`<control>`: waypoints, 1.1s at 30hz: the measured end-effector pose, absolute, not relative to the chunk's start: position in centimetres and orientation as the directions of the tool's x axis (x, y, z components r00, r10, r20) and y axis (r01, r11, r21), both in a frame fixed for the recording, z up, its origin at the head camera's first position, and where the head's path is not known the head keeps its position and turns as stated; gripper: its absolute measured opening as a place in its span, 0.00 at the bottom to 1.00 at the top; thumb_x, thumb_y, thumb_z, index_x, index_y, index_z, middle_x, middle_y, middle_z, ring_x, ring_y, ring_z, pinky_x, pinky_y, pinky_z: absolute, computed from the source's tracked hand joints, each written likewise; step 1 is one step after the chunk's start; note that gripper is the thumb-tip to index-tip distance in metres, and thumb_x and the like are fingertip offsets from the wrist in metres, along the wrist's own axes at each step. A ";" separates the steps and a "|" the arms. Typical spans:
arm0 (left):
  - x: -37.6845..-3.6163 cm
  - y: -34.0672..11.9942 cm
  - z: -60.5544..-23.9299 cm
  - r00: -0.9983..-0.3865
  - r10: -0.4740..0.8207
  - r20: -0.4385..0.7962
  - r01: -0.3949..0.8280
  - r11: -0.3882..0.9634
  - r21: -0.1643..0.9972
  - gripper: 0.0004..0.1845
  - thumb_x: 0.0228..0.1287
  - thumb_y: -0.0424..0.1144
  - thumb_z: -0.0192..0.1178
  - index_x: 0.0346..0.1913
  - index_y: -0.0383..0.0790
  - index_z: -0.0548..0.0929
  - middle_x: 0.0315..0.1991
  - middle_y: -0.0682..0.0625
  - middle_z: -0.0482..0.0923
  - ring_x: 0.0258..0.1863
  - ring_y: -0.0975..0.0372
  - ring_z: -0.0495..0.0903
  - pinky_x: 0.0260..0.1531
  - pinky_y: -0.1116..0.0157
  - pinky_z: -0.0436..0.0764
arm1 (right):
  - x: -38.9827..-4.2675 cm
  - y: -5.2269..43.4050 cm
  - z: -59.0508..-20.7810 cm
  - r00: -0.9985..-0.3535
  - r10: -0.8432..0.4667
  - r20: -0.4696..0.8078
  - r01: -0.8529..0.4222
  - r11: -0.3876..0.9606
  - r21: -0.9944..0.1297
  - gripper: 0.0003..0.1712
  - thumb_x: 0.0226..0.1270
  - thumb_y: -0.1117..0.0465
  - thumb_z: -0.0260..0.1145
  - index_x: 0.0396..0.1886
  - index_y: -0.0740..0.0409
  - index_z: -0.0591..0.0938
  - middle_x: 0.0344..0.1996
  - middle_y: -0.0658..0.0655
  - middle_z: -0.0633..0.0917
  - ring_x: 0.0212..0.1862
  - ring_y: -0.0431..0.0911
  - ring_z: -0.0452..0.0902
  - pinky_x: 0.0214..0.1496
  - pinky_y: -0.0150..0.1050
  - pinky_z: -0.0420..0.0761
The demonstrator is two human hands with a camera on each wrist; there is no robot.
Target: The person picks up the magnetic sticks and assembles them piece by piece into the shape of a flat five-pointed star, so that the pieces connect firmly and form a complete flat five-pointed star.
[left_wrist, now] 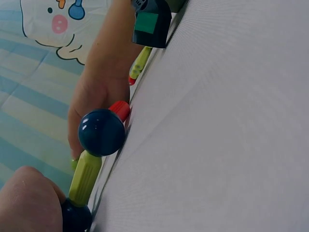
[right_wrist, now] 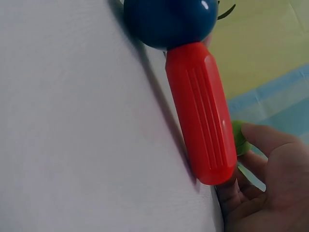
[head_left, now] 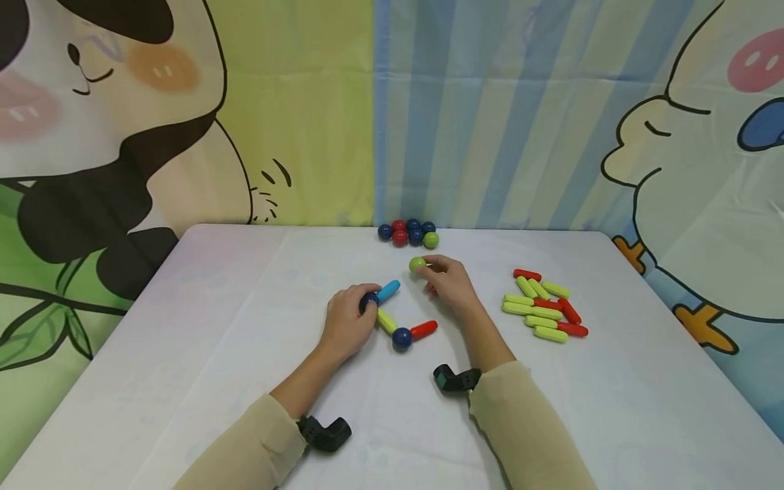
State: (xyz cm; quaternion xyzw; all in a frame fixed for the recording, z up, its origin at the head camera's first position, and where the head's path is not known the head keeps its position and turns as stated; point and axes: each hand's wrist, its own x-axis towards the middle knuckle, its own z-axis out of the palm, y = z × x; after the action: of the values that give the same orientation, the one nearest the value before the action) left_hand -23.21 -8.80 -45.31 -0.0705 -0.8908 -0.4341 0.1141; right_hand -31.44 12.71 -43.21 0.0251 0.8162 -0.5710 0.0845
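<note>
On the white table lies a joined chain of balls and rods: a light blue rod [head_left: 388,291], a dark blue ball [head_left: 368,301], a yellow-green rod [head_left: 386,322], a second dark blue ball [head_left: 401,339] and a red rod [head_left: 424,330]. My left hand [head_left: 350,318] grips the chain's upper dark blue ball, partly covering it. Beyond the chain, my right hand [head_left: 450,280] pinches a green ball [head_left: 417,264] between thumb and fingers, near the free end of the light blue rod but apart from it. In the right wrist view the red rod [right_wrist: 202,113] partly hides that green ball.
A cluster of dark blue, red and green balls [head_left: 399,238] sits at the table's far edge. To the right lies a group of yellow-green and red rods [head_left: 542,312]. A printed cloth [head_left: 478,109] hangs behind the table. Each wrist wears a black camera [head_left: 456,379].
</note>
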 end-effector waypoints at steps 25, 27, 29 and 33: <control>-23.1 -8.9 -45.1 -0.967 0.029 0.251 0.217 0.605 0.766 0.20 0.69 0.37 0.54 0.61 0.42 0.84 0.60 0.45 0.84 0.59 0.50 0.79 0.69 0.47 0.66 | -30.9 12.5 -43.6 -0.982 -0.188 -0.024 -0.099 0.615 -0.783 0.25 0.70 0.55 0.71 0.66 0.41 0.81 0.51 0.56 0.84 0.42 0.50 0.78 0.36 0.33 0.80; -23.1 -8.9 -45.1 -0.968 0.027 0.251 0.216 0.605 0.767 0.20 0.69 0.37 0.54 0.61 0.42 0.84 0.60 0.45 0.84 0.59 0.50 0.79 0.70 0.47 0.66 | -30.8 12.5 -43.5 -0.981 -0.194 -0.019 -0.107 0.618 -0.779 0.25 0.70 0.56 0.71 0.66 0.41 0.81 0.52 0.56 0.85 0.43 0.51 0.78 0.37 0.34 0.79; -23.1 -8.9 -45.1 -0.968 0.025 0.249 0.213 0.605 0.767 0.20 0.69 0.36 0.54 0.61 0.42 0.84 0.60 0.45 0.84 0.59 0.50 0.79 0.70 0.47 0.66 | -30.8 12.5 -43.5 -0.980 -0.198 -0.018 -0.111 0.620 -0.776 0.26 0.70 0.57 0.70 0.66 0.41 0.81 0.52 0.56 0.85 0.44 0.51 0.78 0.38 0.34 0.79; -23.1 -8.9 -45.2 -0.968 0.027 0.249 0.214 0.606 0.766 0.20 0.69 0.36 0.55 0.61 0.42 0.84 0.60 0.45 0.84 0.59 0.50 0.79 0.70 0.47 0.66 | -30.7 12.5 -43.4 -0.981 -0.195 -0.017 -0.111 0.625 -0.773 0.25 0.70 0.57 0.70 0.66 0.41 0.81 0.51 0.56 0.86 0.46 0.51 0.78 0.41 0.34 0.79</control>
State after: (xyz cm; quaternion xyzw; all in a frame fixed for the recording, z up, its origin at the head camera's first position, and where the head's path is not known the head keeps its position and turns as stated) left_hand -23.11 -8.90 -45.21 -0.0677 -0.8896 -0.4388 0.1067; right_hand -30.66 12.49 -43.44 -0.0850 0.9000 -0.4246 0.0498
